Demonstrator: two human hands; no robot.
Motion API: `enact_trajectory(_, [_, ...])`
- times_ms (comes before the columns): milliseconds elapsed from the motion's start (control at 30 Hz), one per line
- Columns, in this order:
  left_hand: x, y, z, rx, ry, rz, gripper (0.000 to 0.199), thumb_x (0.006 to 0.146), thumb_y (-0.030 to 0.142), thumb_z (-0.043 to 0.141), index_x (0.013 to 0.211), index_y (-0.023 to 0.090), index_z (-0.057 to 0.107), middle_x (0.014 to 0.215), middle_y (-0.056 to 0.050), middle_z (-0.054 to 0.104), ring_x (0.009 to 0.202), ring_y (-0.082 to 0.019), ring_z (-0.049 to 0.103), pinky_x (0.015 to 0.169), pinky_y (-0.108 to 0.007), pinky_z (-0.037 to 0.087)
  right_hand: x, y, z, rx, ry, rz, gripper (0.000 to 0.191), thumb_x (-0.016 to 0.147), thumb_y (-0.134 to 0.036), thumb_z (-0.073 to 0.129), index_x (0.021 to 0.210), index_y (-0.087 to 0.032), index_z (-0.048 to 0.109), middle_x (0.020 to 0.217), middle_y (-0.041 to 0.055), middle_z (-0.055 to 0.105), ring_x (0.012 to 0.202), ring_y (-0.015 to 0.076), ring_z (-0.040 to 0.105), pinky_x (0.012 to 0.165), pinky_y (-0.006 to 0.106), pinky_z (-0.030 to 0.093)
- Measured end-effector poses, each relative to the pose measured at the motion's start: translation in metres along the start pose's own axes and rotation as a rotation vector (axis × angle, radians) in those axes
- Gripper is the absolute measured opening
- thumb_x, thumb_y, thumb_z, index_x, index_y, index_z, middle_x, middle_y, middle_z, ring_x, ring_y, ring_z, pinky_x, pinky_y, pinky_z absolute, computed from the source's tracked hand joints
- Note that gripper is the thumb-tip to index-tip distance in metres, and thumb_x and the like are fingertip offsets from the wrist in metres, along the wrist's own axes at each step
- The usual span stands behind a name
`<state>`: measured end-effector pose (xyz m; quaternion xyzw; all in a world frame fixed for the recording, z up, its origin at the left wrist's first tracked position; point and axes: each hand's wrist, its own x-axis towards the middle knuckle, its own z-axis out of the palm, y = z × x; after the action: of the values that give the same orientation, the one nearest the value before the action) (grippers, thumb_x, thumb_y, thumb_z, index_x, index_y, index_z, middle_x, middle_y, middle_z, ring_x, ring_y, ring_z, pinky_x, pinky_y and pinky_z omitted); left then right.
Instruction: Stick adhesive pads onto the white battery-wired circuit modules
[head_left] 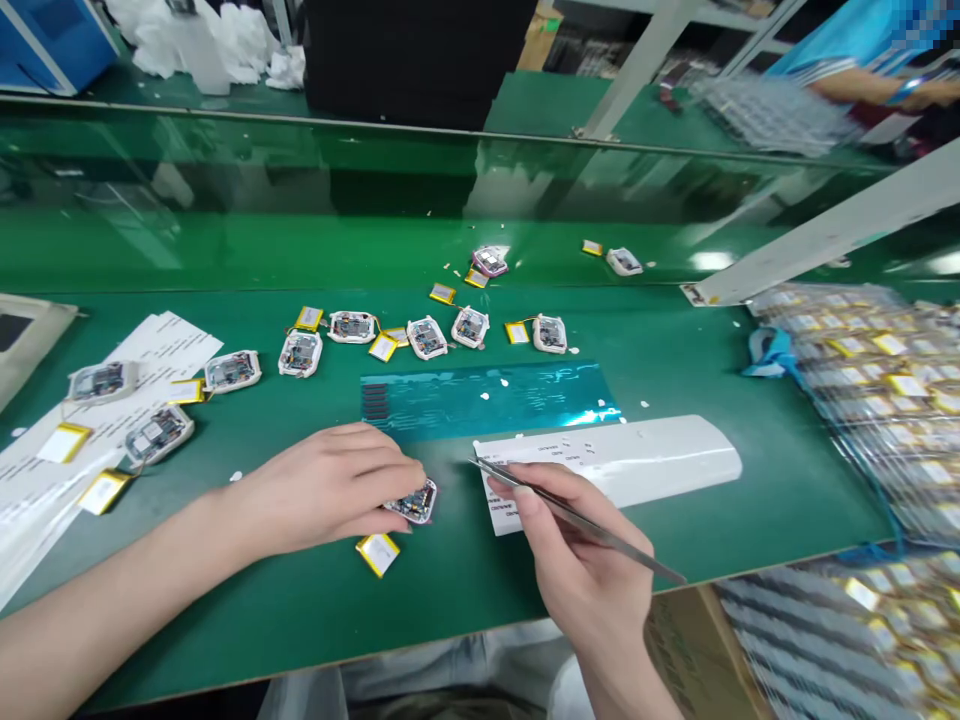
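My left hand (352, 485) is closed around a small watch-like housing with an exposed circuit board (415, 503), resting low over the green bench. A yellow-edged battery (378, 554) lies just below that hand. In my right hand (581, 545) is a pair of metal tweezers (577, 515), its tips pointing left toward the housing, with a gap between. Beneath the tweezers lies a white label sheet (660, 460) with small printed marks. A teal film strip (495, 398) with dark bars at its left end stretches behind both hands.
Several open housings with batteries, such as one housing (427, 338), lie across the bench (300, 620). Printed papers (161, 345) are at left. Stacked clear trays of batteries (885, 380) stand at right, near a slanted white post (825, 230). A person in blue (847, 50) is beyond.
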<state>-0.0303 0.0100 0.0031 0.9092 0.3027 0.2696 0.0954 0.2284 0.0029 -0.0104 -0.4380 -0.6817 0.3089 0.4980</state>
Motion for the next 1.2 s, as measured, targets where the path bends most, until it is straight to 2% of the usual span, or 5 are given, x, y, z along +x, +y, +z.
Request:
enact_trajectory(267, [0.001,-0.001,-0.001,-0.003,0.031,0.069,0.018,0.104,0.031,0.06,0.106,0.015,0.07,0.104,-0.009,0.081,0.093,-0.02,0.075,0.084,-0.033,0.06,0.008,-0.014,0.005,0.034,-0.281,-0.209,0.026,0.091,-0.005,0.066,0.103,-0.024,0.078,0.096,0.0051,0.082,0.082,0.0179,0.079,0.076,0.028,0.067])
enact_trajectory(500, [0.001,0.0,-0.002,0.005,-0.016,0.056,0.016,0.102,0.029,0.062,0.106,0.015,0.069,0.105,-0.01,0.079,0.091,-0.021,0.072,0.082,-0.034,0.057,0.011,-0.016,0.006,0.023,-0.207,-0.14,0.024,0.091,-0.005,0.065,0.098,-0.025,0.077,0.089,0.0035,0.08,0.077,0.0177,0.077,0.071,0.027,0.065])
enact_trajectory(733, [0.004,0.005,-0.004,0.067,-0.136,0.01,0.013,0.104,0.026,0.056,0.107,0.017,0.066,0.103,-0.007,0.075,0.089,-0.021,0.069,0.082,-0.035,0.054,0.005,-0.009,0.004,0.065,0.022,-0.105,0.027,0.089,-0.006,0.066,0.102,-0.027,0.076,0.09,0.0009,0.079,0.081,0.0154,0.076,0.074,0.024,0.063])
enact_trajectory(867, [0.0,0.004,0.0,0.06,-0.095,0.017,0.014,0.102,0.026,0.059,0.113,0.019,0.066,0.106,-0.007,0.075,0.092,-0.021,0.069,0.085,-0.034,0.055,0.013,0.002,-0.016,0.038,0.149,-0.028,0.012,0.095,-0.021,0.068,0.1,-0.026,0.078,0.092,0.0047,0.08,0.088,0.0203,0.078,0.077,0.029,0.065])
enact_trajectory(1200, [-0.023,-0.001,0.001,0.062,-0.021,-0.058,0.026,0.101,0.038,0.056,0.118,0.023,0.068,0.118,-0.012,0.075,0.104,-0.026,0.07,0.097,-0.039,0.058,0.071,0.034,-0.1,0.089,-0.27,0.306,0.047,0.085,-0.063,0.075,0.074,-0.018,0.077,0.086,0.0077,0.077,0.065,0.0145,0.07,0.06,0.025,0.061])
